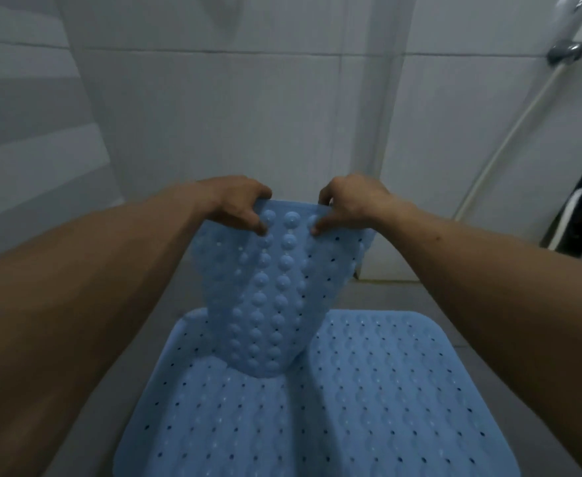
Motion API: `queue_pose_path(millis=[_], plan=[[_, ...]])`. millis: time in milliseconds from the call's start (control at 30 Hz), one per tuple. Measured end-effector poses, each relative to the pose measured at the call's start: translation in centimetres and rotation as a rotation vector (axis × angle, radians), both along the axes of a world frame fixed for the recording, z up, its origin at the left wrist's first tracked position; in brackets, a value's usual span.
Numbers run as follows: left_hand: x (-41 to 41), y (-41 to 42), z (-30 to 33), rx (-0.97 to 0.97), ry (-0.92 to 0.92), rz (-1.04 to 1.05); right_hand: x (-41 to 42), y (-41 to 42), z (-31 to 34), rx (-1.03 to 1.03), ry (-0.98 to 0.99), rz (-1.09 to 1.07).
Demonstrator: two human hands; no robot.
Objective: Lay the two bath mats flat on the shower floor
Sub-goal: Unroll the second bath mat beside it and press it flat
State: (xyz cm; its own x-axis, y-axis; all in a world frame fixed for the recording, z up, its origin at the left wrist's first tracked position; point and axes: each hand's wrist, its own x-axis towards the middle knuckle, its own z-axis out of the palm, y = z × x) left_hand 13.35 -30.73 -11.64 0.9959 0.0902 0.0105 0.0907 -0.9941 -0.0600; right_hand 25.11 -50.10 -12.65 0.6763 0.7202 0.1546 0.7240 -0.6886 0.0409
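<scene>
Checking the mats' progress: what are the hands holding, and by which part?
Both the left hand and right hand pinch the hanging blue bath mat by its top edge.

light: dim, bluish, even | shadows: soft | focus: slightly blurry | edges: wide-angle bending

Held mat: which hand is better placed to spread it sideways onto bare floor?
Left, marginally. Both the left hand and right hand pinch the held mat; bare floor shows on the left.
</scene>
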Motion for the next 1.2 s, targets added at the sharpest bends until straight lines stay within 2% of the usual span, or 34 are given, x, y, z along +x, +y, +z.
queue_pose_path(millis=[67, 167, 267, 333, 433, 600, 800, 933, 1067, 1200], plan=[[-1.2, -0.2, -1.3, -0.033, -0.09, 0.037, 0.1, -0.5, -0.9, 0.038, 0.08, 0.031], [-3.2, -0.9, -2.7, -0.006, -0.232, 0.083, -0.1, -1.1, -2.1, -0.063, 0.049, 0.098], [-4.7, -2.9, -2.8, 0.076, -0.298, 0.113, -0.9, -2.4, -1.2, -0.154, 0.087, 0.16], [-5.6, -4.5, -2.5, 0.132, -0.312, 0.139, -1.4, -4.0, -0.3, -0.224, 0.108, 0.126], [-7.0, -7.0, -1.8, 0.203, -0.308, 0.189, -2.0, -7.5, -0.1, -0.233, 0.115, 0.111], [-9.9, -10.6, 0.8, 0.242, -0.294, 0.269, -2.5, -13.1, -0.7, -0.06, 0.148, 0.133], [-14.6, -12.9, 4.6, 0.22, -0.233, 0.38, -4.6, -13.9, 3.6, -0.006, 0.255, 0.168], [-17.8, -13.0, 5.5, 0.214, -0.134, 0.533, -6.5, -13.1, 4.3, -0.102, 0.251, 0.187], [-20.7, -11.8, 2.7, 0.188, -0.032, 0.636, -6.8, -13.4, 2.4, -0.386, 0.193, 0.147], [-22.7, -9.7, -0.7, 0.149, -0.061, 0.674, -6.5, -13.6, 1.2, -0.376, 0.195, 0.063]])
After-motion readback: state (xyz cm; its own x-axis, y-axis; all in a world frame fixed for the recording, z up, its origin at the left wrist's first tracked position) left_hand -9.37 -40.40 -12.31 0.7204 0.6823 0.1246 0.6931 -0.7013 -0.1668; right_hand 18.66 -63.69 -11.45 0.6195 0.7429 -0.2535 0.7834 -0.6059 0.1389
